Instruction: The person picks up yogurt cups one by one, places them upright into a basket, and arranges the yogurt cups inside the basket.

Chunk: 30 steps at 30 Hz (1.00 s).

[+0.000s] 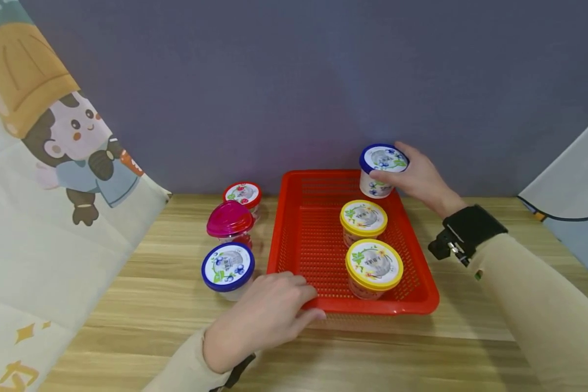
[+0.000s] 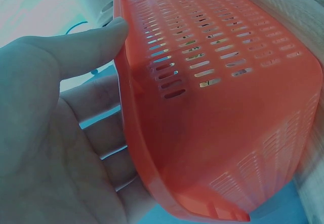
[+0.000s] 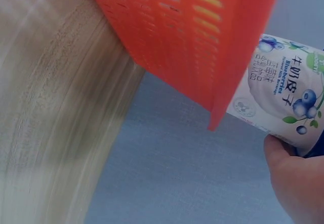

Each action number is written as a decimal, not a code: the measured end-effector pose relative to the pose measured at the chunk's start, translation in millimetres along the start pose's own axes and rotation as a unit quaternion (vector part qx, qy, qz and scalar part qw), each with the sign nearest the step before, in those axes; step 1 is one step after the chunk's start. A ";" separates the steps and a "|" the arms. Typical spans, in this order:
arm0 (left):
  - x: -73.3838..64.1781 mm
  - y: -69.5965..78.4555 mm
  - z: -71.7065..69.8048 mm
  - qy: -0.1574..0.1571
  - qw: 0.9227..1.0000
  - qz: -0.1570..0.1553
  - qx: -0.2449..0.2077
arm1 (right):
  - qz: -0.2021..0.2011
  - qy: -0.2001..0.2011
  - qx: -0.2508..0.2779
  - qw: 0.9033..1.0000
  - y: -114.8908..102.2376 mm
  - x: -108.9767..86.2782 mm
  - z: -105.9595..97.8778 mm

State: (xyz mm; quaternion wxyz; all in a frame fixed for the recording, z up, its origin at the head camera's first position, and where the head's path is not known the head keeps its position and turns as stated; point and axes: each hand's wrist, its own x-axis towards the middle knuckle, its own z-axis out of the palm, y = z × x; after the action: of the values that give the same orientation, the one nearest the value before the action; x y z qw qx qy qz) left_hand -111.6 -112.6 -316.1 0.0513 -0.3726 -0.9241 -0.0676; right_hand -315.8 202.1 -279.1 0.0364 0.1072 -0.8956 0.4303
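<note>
My right hand [image 1: 420, 182] grips a white cup with a blue lid [image 1: 385, 158] by its upper part, over the far right corner of a red plastic basket [image 1: 313, 247]. Blueberries are printed on the side of this cup [image 3: 283, 89] in the right wrist view. At the basket's near left corner, my left hand [image 1: 267, 307] pinches the rim, with its thumb [image 2: 96, 46] on the outer side. Inside the basket, two yellow-lidded cups [image 1: 364, 216] [image 1: 374, 264] stand one behind the other along the right side.
Left of the basket, a blue-lidded cup [image 1: 227, 267], a tub with a domed magenta lid [image 1: 230, 218] and a red-lidded cup [image 1: 242, 193] stand in a row on the wooden table [image 1: 142, 288]. A grey panel [image 1: 225, 92] rises behind the table. Patterned cloth [image 1: 24, 218] hangs at left.
</note>
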 end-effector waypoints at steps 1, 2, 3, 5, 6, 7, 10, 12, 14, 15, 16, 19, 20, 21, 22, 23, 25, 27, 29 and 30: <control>0.0 0.1 -0.1 0.001 1.000 0.001 0.000 | 0.000 -0.001 -0.001 1.000 -0.1 0.3 0.7; 0.0 0.1 -0.3 0.000 1.000 0.001 0.000 | 0.000 -0.002 -0.003 1.000 -0.3 0.6 1.4; 0.1 0.1 -0.4 0.000 1.000 0.002 0.001 | 0.001 -0.004 -0.005 1.000 -0.5 0.8 2.2; 0.1 0.0 -0.7 0.000 1.000 0.003 0.000 | 0.003 -0.007 -0.007 1.000 -1.1 0.8 3.7; 0.2 0.1 -0.7 -0.002 1.000 0.002 -0.001 | 0.003 -0.009 -0.008 1.000 -1.0 0.9 4.3; 0.2 0.1 -0.9 -0.003 1.000 0.002 -0.001 | 0.002 -0.010 -0.009 1.000 -1.1 1.0 4.8; 0.1 0.2 -1.2 -0.006 1.000 0.000 -0.003 | -0.002 -0.013 -0.013 1.000 -1.1 1.4 6.7; -0.1 0.2 -1.3 -0.008 1.000 -0.002 -0.004 | -0.005 -0.014 -0.016 1.000 -1.3 1.9 8.1; -0.5 0.2 -1.5 -0.009 1.000 -0.003 -0.005 | -0.005 -0.016 -0.019 1.000 -1.9 2.2 9.8; -0.7 0.2 -1.6 -0.010 1.000 -0.004 -0.005 | -0.006 -0.016 -0.020 1.000 -2.1 2.4 10.6; -0.5 0.1 -1.4 -0.010 1.000 -0.005 -0.005 | -0.007 -0.016 -0.022 1.000 -1.8 2.9 11.3; 0.1 0.1 -1.1 -0.011 1.000 -0.006 -0.005 | -0.012 -0.016 -0.027 0.999 -0.3 4.4 12.6; 0.3 0.2 -1.0 -0.012 1.000 -0.006 -0.004 | -0.013 -0.016 -0.028 0.999 0.0 4.8 13.0; 0.5 0.3 -0.9 -0.011 1.000 -0.006 -0.004 | -0.014 -0.016 -0.030 0.999 0.2 5.0 13.4; 0.6 0.3 -0.9 -0.011 1.000 -0.005 -0.004 | -0.014 -0.017 -0.032 0.999 0.4 5.2 13.8; 0.8 0.3 -0.8 -0.011 1.000 -0.005 -0.004 | -0.014 -0.018 -0.034 0.999 0.7 5.4 14.1; 1.1 0.3 -0.7 -0.011 1.000 -0.006 -0.003 | -0.013 -0.021 -0.036 0.999 1.3 5.5 14.7; 1.3 0.3 -0.5 -0.010 1.000 -0.006 -0.002 | -0.011 -0.023 -0.039 0.999 1.9 5.6 15.2; 1.4 0.2 -0.4 -0.009 1.000 -0.007 0.000 | -0.011 -0.025 -0.040 0.999 2.5 5.8 15.4; 1.5 0.1 -0.2 -0.009 1.000 -0.007 0.001 | -0.011 -0.026 -0.040 0.999 3.0 6.0 15.4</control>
State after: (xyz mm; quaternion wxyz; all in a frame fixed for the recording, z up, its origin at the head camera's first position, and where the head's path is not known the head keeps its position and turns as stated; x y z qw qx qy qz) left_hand -112.6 -111.5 -315.7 0.0432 -0.3667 -0.9271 -0.0638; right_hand -321.8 191.0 -290.0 0.0219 0.1263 -0.9114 0.3910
